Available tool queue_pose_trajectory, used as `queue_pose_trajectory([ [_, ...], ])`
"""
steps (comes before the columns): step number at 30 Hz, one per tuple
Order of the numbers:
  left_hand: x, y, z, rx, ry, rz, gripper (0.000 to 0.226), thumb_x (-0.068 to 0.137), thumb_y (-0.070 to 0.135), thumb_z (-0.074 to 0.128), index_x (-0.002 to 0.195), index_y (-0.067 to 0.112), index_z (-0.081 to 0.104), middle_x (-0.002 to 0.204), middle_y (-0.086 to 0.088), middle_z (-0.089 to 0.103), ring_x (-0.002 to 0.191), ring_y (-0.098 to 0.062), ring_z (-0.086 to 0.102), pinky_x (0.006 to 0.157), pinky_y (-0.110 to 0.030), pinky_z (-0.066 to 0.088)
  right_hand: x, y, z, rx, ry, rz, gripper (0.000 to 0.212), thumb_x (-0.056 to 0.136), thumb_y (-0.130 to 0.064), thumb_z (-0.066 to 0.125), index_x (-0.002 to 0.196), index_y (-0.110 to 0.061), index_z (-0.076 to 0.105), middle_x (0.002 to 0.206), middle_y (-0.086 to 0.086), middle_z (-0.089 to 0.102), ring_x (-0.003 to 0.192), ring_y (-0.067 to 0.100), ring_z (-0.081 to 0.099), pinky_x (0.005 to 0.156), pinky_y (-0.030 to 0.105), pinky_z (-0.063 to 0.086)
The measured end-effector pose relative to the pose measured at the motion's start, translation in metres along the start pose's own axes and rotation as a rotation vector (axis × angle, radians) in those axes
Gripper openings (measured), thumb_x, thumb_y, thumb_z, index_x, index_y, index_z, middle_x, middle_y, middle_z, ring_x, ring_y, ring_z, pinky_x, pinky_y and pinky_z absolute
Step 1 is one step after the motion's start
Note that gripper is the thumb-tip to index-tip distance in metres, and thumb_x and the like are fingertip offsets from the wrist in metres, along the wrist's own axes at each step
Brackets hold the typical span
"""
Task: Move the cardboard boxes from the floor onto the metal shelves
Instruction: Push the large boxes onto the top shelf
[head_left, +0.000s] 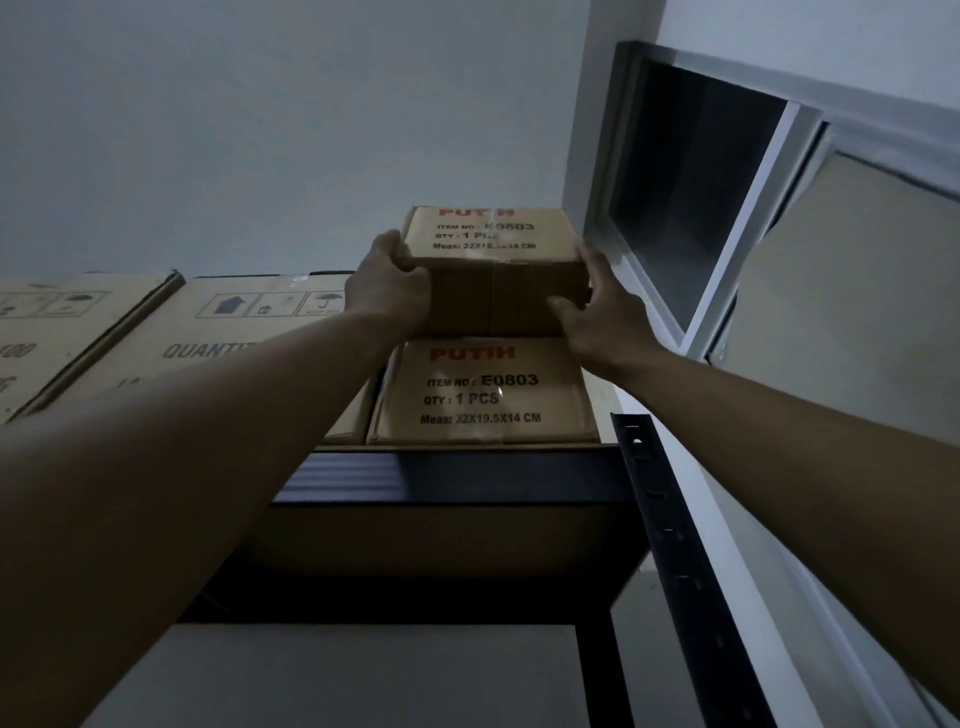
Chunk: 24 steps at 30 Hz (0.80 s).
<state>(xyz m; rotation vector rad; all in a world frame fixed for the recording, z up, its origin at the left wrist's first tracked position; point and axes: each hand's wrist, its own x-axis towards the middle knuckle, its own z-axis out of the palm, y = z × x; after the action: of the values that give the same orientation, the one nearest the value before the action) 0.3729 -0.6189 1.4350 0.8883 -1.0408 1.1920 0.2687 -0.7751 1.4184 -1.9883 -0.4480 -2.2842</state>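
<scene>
In the middle of the frame both hands hold a small brown cardboard box (493, 260) printed with red "PUTIH" and dark item lettering. The left hand (387, 291) has its grip closed round the box's left edge, fingers curled onto the printed face. The right hand (597, 317) has its grip closed on the right corner, thumb pressed on the taped face and fingers wrapped along the side. The box sits directly above a second brown cardboard box (483, 395) with the same print. Their edges meet, though I cannot tell whether the held box rests its weight there. This second box stands at the right end of the top level of the black metal shelf (441, 478), beside the black slotted upright (670, 545). At centre left and far left, large brown cardboard boxes (234, 332) with handling symbols stand on the same level. A grey-framed window (691, 182) fills the upper right, and a pale wall (208, 130) the upper left.
</scene>
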Motion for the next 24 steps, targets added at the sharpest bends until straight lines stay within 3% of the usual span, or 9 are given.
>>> queue_pose_trajectory([
  [2, 0.001, -0.006, -0.002, 0.122, -0.073, -0.018, 0.037, 0.099, 0.023, 0.052, 0.135, 0.029, 0.045, 0.132, -0.006, 0.053, 0.114, -0.022, 0.05, 0.084, -0.036, 0.049, 0.0, 0.0, 0.003, -0.023, -0.049, 0.024, 0.072, 0.102, -0.034, 0.055, 0.16, -0.035, 0.013, 0.151, 0.007, 0.047, 0.133, 0.029, 0.05, 0.094, 0.03, 0.041],
  [5, 0.0, -0.012, -0.003, 0.418, -0.143, -0.045, 0.044, 0.098, 0.032, 0.053, 0.141, 0.027, 0.044, 0.138, -0.013, 0.047, 0.131, -0.034, 0.038, 0.107, -0.052, 0.037, -0.001, 0.001, 0.009, -0.033, -0.103, 0.056, 0.076, 0.1, -0.037, 0.057, 0.16, -0.034, 0.011, 0.151, 0.006, 0.048, 0.13, 0.028, 0.054, 0.092, 0.03, 0.044],
  [7, -0.002, -0.014, -0.004, 0.518, -0.192, -0.023, 0.042, 0.099, 0.036, 0.053, 0.139, 0.027, 0.047, 0.14, -0.014, 0.043, 0.136, -0.037, 0.029, 0.109, -0.053, 0.03, -0.003, 0.004, 0.012, -0.03, -0.117, 0.072, 0.078, 0.099, -0.036, 0.059, 0.16, -0.033, 0.011, 0.149, 0.006, 0.05, 0.123, 0.024, 0.057, 0.086, 0.028, 0.046],
  [12, -0.007, -0.021, -0.008, 0.68, -0.318, 0.06, 0.034, 0.1, 0.043, 0.048, 0.131, 0.032, 0.053, 0.139, -0.009, 0.045, 0.135, -0.035, 0.027, 0.108, -0.054, 0.029, -0.006, 0.011, 0.014, -0.086, -0.162, 0.13, 0.081, 0.098, -0.04, 0.059, 0.161, -0.032, 0.009, 0.141, 0.005, 0.055, 0.094, 0.009, 0.054, 0.072, 0.017, 0.041],
  [18, -0.014, -0.029, -0.011, 0.794, -0.353, 0.089, 0.043, 0.1, 0.05, 0.045, 0.14, 0.035, 0.049, 0.141, -0.005, 0.046, 0.135, -0.034, 0.025, 0.105, -0.052, 0.028, -0.006, 0.007, 0.015, -0.184, -0.215, 0.161, 0.075, 0.099, -0.045, 0.055, 0.16, -0.028, 0.015, 0.138, 0.008, 0.058, 0.12, 0.028, 0.058, 0.09, 0.031, 0.046],
  [20, -0.016, -0.029, -0.012, 0.805, -0.359, 0.088, 0.046, 0.1, 0.049, 0.044, 0.143, 0.032, 0.046, 0.144, -0.005, 0.045, 0.137, -0.033, 0.023, 0.106, -0.052, 0.027, -0.006, 0.003, 0.015, -0.199, -0.229, 0.18, 0.074, 0.099, -0.047, 0.053, 0.16, -0.027, 0.016, 0.136, 0.01, 0.06, 0.119, 0.031, 0.059, 0.096, 0.037, 0.05],
  [24, -0.021, -0.024, -0.015, 0.843, -0.435, 0.08, 0.044, 0.099, 0.049, 0.043, 0.138, 0.03, 0.051, 0.146, -0.001, 0.045, 0.136, -0.033, 0.028, 0.111, -0.054, 0.026, -0.008, -0.001, 0.016, -0.216, -0.264, 0.208, 0.071, 0.1, -0.05, 0.05, 0.158, -0.026, 0.018, 0.132, 0.009, 0.062, 0.114, 0.03, 0.062, 0.095, 0.04, 0.053],
])
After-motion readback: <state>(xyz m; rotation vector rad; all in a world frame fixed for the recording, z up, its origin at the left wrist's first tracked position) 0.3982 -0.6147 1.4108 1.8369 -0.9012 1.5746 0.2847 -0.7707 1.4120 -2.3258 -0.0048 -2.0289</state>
